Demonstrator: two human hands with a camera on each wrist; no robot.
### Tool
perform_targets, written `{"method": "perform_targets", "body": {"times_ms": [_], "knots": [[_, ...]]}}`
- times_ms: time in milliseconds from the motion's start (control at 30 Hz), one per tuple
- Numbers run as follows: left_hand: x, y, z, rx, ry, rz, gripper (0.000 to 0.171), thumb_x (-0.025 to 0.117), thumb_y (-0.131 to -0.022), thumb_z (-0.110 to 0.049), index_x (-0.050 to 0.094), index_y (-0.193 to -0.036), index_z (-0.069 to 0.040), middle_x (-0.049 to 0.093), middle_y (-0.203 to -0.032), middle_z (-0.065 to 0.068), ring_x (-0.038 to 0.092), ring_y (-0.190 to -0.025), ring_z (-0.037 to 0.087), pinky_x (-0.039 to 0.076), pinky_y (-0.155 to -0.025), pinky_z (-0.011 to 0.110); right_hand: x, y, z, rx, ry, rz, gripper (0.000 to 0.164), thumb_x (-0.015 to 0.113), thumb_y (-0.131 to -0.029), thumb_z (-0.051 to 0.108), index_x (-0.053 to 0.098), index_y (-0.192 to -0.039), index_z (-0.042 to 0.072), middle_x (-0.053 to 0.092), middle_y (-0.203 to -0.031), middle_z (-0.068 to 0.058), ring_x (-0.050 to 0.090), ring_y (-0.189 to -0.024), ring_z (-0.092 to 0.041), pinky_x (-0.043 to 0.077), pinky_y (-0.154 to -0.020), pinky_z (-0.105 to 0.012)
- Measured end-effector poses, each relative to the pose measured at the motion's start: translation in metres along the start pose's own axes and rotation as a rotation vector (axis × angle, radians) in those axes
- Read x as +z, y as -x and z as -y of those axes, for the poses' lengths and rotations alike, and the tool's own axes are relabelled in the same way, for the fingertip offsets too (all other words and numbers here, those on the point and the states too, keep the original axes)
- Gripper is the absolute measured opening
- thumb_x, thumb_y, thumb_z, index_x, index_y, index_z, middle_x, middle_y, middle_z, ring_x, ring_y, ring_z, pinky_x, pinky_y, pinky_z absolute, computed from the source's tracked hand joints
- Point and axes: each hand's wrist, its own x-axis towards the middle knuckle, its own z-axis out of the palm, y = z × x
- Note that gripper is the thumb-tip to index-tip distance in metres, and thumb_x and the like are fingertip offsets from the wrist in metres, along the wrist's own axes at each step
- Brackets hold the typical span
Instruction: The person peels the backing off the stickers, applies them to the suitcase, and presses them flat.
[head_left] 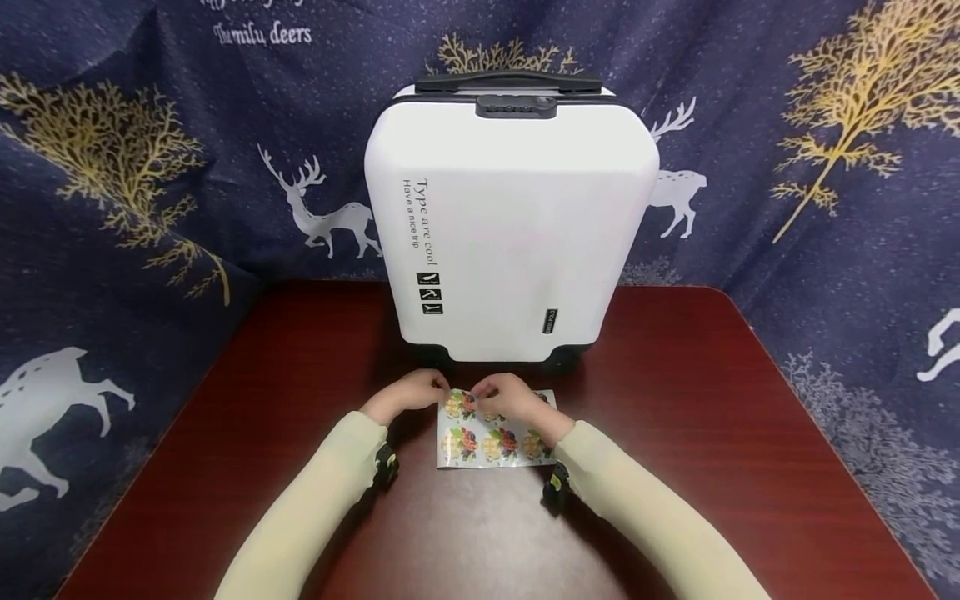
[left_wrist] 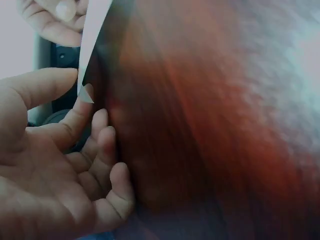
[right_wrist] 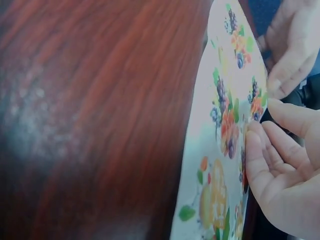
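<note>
A glossy white sheet of fruit stickers (head_left: 483,440), printed with oranges, berries and green leaves, lies in front of a suitcase. My left hand (head_left: 411,392) pinches its far left corner between thumb and index finger; the left wrist view shows the corner of the sheet (left_wrist: 89,47) at those fingertips, the other fingers loosely bent. A little to the right, my right hand (head_left: 516,398) holds the far edge with thumb and index finger. In the right wrist view the sheet (right_wrist: 212,135) rises and curves slightly beside the right hand (right_wrist: 282,165).
The white suitcase (head_left: 517,225) stands upright just behind the hands, its black handle (head_left: 510,82) on top. Beneath everything is a dark red wooden table (head_left: 465,533). A navy cloth (head_left: 315,108) with deer and tree prints hangs around the back and sides.
</note>
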Motion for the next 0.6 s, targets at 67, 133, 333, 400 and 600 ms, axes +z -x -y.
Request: {"method": "perform_targets", "body": {"times_ms": [67, 133, 333, 400, 600], "knots": [[-0.001, 0.0, 0.002, -0.029, 0.076, -0.009, 0.029, 0.06, -0.095, -0.015, 0.068, -0.113, 0.007, 0.069, -0.108, 0.019, 0.06, -0.088, 0.021, 0.048, -0.071, 0.027, 0.0, 0.0, 0.001, 0.0, 0.0, 0.003, 0.025, 0.07, -0.093, 0.013, 0.074, -0.115, 0.002, 0.074, -0.105, -0.013, 0.064, -0.086, -0.015, 0.051, -0.071, -0.025], [-0.001, -0.001, 0.006, -0.06, 0.164, -0.017, 0.032, 0.058, -0.096, -0.014, 0.068, -0.118, 0.007, 0.07, -0.111, 0.019, 0.062, -0.086, 0.018, 0.047, -0.065, 0.024, 0.0, 0.001, 0.001, 0.003, -0.004, 0.007, 0.026, 0.071, -0.093, 0.015, 0.074, -0.115, 0.002, 0.074, -0.105, -0.013, 0.064, -0.087, -0.015, 0.051, -0.072, -0.024], [-0.002, 0.0, 0.019, -0.133, 0.465, 0.012, 0.045, 0.057, -0.097, -0.014, 0.059, -0.135, 0.009, 0.073, -0.117, 0.02, 0.066, -0.077, 0.009, 0.045, -0.059, 0.021, 0.001, 0.003, 0.001, 0.001, 0.007, -0.006, 0.028, 0.074, -0.093, 0.02, 0.075, -0.115, 0.003, 0.075, -0.108, -0.012, 0.064, -0.09, -0.013, 0.051, -0.075, -0.024], [-0.002, -0.001, 0.021, -0.168, 0.555, 0.035, 0.045, 0.058, -0.098, -0.015, 0.058, -0.136, 0.009, 0.075, -0.116, 0.017, 0.067, -0.074, 0.006, 0.045, -0.058, 0.018, 0.001, 0.003, 0.001, -0.003, 0.008, -0.009, 0.028, 0.073, -0.093, 0.019, 0.075, -0.115, 0.003, 0.075, -0.108, -0.012, 0.064, -0.09, -0.014, 0.051, -0.076, -0.024], [-0.001, -0.003, 0.02, -0.292, 0.664, 0.075, 0.036, 0.062, -0.1, -0.018, 0.065, -0.127, 0.005, 0.078, -0.104, 0.004, 0.064, -0.064, 0.001, 0.043, -0.052, 0.013, 0.0, 0.005, 0.001, -0.01, -0.014, -0.005, 0.028, 0.072, -0.094, 0.02, 0.074, -0.116, 0.002, 0.075, -0.11, -0.013, 0.064, -0.091, -0.015, 0.052, -0.077, -0.025]]}}
